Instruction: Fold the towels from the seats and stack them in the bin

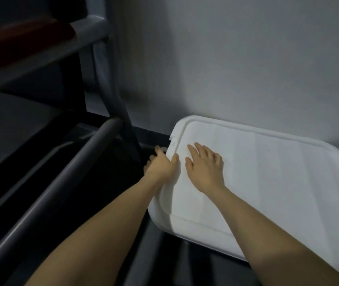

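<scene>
Dim pale wall (247, 58), grey rail (61, 182)

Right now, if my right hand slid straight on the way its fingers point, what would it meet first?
Probably the raised ridge at the far edge of the white bin lid, then the wall behind it. The right hand lies flat on the lid; depth is hard to judge.

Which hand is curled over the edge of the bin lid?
The left hand: its fingers wrap over the white lid's left edge. The right hand lies flat on top.
</scene>
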Tool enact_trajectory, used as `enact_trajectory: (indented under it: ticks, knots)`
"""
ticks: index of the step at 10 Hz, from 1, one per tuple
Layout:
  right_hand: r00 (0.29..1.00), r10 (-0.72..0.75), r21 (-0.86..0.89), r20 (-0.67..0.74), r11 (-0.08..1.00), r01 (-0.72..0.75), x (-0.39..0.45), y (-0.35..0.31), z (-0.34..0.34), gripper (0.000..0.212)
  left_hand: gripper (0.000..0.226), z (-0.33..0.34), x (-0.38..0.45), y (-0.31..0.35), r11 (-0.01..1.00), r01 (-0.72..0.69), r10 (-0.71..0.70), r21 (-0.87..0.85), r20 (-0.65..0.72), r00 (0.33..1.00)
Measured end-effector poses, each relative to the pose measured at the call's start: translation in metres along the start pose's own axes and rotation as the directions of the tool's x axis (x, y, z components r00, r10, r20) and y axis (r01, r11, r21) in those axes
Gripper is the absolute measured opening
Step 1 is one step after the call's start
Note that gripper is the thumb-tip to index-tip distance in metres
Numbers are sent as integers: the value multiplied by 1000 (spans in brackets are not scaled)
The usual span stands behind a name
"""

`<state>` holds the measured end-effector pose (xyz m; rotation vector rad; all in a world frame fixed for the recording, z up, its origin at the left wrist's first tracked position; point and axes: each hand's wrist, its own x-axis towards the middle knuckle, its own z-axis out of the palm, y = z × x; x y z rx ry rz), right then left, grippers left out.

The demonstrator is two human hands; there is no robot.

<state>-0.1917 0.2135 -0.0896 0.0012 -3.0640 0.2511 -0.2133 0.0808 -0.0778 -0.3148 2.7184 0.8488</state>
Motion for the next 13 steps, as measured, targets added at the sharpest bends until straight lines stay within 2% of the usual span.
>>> enact_trajectory:
  ticks: [1,2,3,4,6,7,8,9,10,11,12,13]
  knots:
    - [1000,10,-5,5,1000,-10,1,2,-1,49,68,1,1,2,996,-43,49,82,-73,996]
    - [1000,14,-3,7,1000,-14,0,2,1,49,57,0,-10,3,918,-157,262,365,-259,930]
    - [1000,15,-3,9,1000,-15,1,1,0,48,44,2,-12,4,890,-202,318,409,-238,918]
    - [1000,15,2,9,1000,-15,1,2,1,49,49,4,-11,4,897,-164,260,412,-190,947]
    - [1000,15,37,-9,999,-15,2,4,2,46,52,5,-9,5,835,-170,305,524,-182,935]
    - [1000,12,105,-4,994,-12,3,6,0,44,48,6,-11,6,766,-216,362,606,-129,923]
    - [1000,6,144,-8,990,-5,2,5,-2,43,45,3,-9,5,770,-242,385,590,-128,914]
    - [1000,-4,221,-11,975,6,2,9,-4,41,44,-4,-9,7,838,-268,362,476,-117,925]
    - [998,50,399,30,915,-58,3,15,-14,35,36,-13,-16,15,854,-255,349,454,-136,927]
    - [989,148,505,26,852,-140,-2,29,-30,26,33,-21,-23,31,882,-327,400,339,-175,899]
    - [974,211,558,88,799,-224,-5,57,-69,27,28,-42,-33,69,909,-390,406,147,-103,908]
    - [963,256,660,79,711,-243,-11,71,-116,25,21,-63,-47,103,907,-407,415,104,-69,907]
